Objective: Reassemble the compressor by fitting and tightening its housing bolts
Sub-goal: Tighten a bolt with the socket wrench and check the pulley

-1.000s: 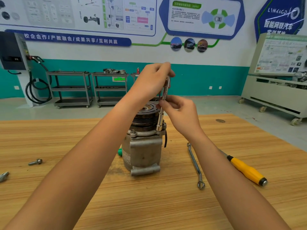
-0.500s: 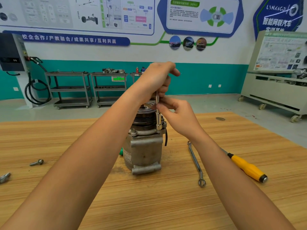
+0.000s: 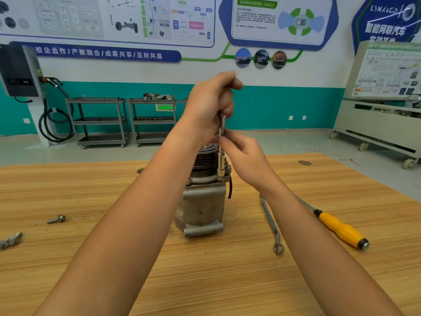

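The wooden tabletop (image 3: 91,270) fills the lower half of the view. Near its middle the compressor (image 3: 200,206) stands upright, ribbed pulley on top and grey housing below. Take it as the centre of the dial for what follows.

The left hand (image 3: 211,103) is up at 12 o'clock, above the pulley, with its fingers curled tight round the top of a slim socket driver (image 3: 220,160). The right hand (image 3: 246,156) comes in from 2 o'clock and pinches the driver's shaft partway down between fingertips and thumb. The driver stands almost vertical, its socket end seated on the housing flange at the compressor's upper right edge. Any bolt under the socket is hidden.

At 4 o'clock lies a screwdriver with a yellow handle (image 3: 341,229), its shaft partly hidden behind the right forearm. Between it and the compressor a ring spanner (image 3: 270,222) lies flat. At 9 o'clock, well apart, lies a loose bolt (image 3: 56,219), and farther out at the tabletop's left edge lies a small metal fitting (image 3: 11,240).
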Demonstrator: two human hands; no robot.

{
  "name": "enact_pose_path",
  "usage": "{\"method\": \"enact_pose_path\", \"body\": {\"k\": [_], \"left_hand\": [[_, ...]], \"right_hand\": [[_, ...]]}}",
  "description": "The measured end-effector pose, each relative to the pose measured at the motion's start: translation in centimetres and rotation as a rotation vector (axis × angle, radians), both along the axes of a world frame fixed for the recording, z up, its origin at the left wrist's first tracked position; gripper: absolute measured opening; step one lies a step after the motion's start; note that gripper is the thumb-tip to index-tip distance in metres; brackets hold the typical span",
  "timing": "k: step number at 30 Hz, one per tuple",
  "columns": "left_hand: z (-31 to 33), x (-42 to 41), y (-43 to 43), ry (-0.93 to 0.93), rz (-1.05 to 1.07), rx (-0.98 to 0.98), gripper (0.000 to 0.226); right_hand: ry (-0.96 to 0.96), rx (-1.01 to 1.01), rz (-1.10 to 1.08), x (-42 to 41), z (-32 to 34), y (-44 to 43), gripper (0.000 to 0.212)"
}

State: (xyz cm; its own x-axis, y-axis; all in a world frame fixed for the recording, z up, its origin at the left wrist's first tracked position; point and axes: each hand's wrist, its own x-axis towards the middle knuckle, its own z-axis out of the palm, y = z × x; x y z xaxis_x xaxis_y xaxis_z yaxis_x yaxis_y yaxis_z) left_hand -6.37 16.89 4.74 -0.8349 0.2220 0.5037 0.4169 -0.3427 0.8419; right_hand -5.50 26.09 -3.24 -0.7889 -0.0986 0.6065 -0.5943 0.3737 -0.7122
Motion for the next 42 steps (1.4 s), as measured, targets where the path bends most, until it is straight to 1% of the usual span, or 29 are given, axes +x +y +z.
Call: {"method": "enact_pose_path", "body": {"k": [2,4,5,7,10,12,13,15,17,19,20,21,22,24,26,28,29,30,31,32,33,34,36,39,40,41,42], "left_hand": [[0.0,-0.6,-0.8,-0.102,-0.181,0.100,0.030],[-0.2,-0.9,-1.2,-0.186,-0.201,0.144,0.022],[-0.4,-1.1,-1.2,-0.210,-0.149,0.146,0.016],[-0.9,-1.0,-0.9,-0.185,0.030,0.111,0.008],[-1.3,-0.7,0.2,-0.106,0.231,0.064,0.009],[-1.3,-0.7,0.8,-0.049,0.319,-0.061,0.011],[-1.1,-0.9,1.0,-0.033,0.330,-0.145,0.012],[-0.5,-1.4,0.9,-0.024,0.224,-0.315,0.011],[0.2,-1.5,0.6,-0.022,0.021,-0.467,0.009],[0.6,-1.5,0.3,-0.033,-0.147,-0.533,0.011],[0.6,-1.5,0.2,-0.035,-0.167,-0.537,0.013],[0.6,-1.5,0.3,-0.024,-0.126,-0.537,0.015],[0.4,-1.4,0.4,0.018,-0.023,-0.546,0.016],[-0.1,-1.2,0.9,0.156,0.278,-0.570,0.019],[-1.1,-1.0,1.7,0.299,0.520,-0.533,0.018],[-1.9,-0.6,2.5,0.372,0.619,-0.492,0.011],[-2.0,-0.5,2.8,0.375,0.636,-0.464,0.012],[-1.9,-0.7,2.9,0.361,0.628,-0.417,0.020],[-1.7,-1.0,2.9,0.331,0.591,-0.359,0.029],[-1.4,-1.3,2.7,0.294,0.531,-0.312,0.035],[-1.1,-1.4,2.5,0.256,0.469,-0.295,0.037],[-0.9,-1.4,2.2,0.227,0.406,-0.300,0.038],[-0.6,-1.6,1.4,0.176,0.237,-0.312,0.040],[-0.2,-1.7,0.4,0.128,-0.040,-0.360,0.041],[-0.1,-1.7,0.3,0.132,-0.078,-0.388,0.042],[-0.1,-1.6,0.4,0.141,-0.070,-0.406,0.042],[-0.1,-1.4,0.6,0.155,-0.018,-0.412,0.043]], "right_hand": [[-0.023,-0.038,0.035,-0.2,0.1,0.1,0.024],[-0.008,-0.077,0.017,-0.3,0.2,0.2,0.021],[0.001,-0.091,-0.004,-0.3,0.1,0.2,0.019],[0.045,-0.067,-0.099,-0.4,0.1,0.0,0.014],[0.171,-0.005,-0.265,-0.3,0.1,-0.7,0.013],[0.207,0.012,-0.301,-0.2,0.2,-0.8,0.013],[0.192,0.016,-0.293,-0.1,0.2,-0.7,0.013],[0.115,0.042,-0.233,-0.2,0.2,-0.2,0.015],[0.010,0.073,-0.139,-0.4,0.0,0.1,0.021],[-0.052,0.040,-0.051,-0.3,-0.3,0.2,0.020],[-0.051,0.014,-0.027,-0.3,-0.4,0.3,0.019],[-0.031,-0.006,-0.018,-0.3,-0.5,0.3,0.018],[0.002,-0.012,-0.031,-0.3,-0.6,0.3,0.017],[0.085,0.017,-0.105,-0.3,-0.9,0.0,0.017],[0.140,0.025,-0.196,-0.3,-1.2,-0.7,0.025],[0.164,-0.027,-0.247,-0.2,-1.5,-1.1,0.039],[0.164,-0.043,-0.251,-0.3,-1.6,-1.0,0.041],[0.156,-0.037,-0.250,-0.4,-1.7,-0.9,0.041],[0.167,-0.013,-0.249,-0.4,-1.7,-0.8,0.036],[0.180,0.007,-0.236,-0.5,-1.7,-0.7,0.026],[0.189,0.017,-0.213,-0.5,-1.6,-0.5,0.014],[0.184,0.015,-0.192,-0.5,-1.4,-0.3,0.012],[0.157,0.017,-0.145,-0.4,-0.9,0.0,0.020],[0.084,0.036,-0.091,-0.5,-0.4,0.4,0.025],[0.057,0.037,-0.080,-0.6,-0.3,0.6,0.025],[0.037,0.035,-0.087,-0.6,-0.2,0.8,0.025],[0.032,0.026,-0.093,-0.6,-0.2,0.9,0.025]]}}
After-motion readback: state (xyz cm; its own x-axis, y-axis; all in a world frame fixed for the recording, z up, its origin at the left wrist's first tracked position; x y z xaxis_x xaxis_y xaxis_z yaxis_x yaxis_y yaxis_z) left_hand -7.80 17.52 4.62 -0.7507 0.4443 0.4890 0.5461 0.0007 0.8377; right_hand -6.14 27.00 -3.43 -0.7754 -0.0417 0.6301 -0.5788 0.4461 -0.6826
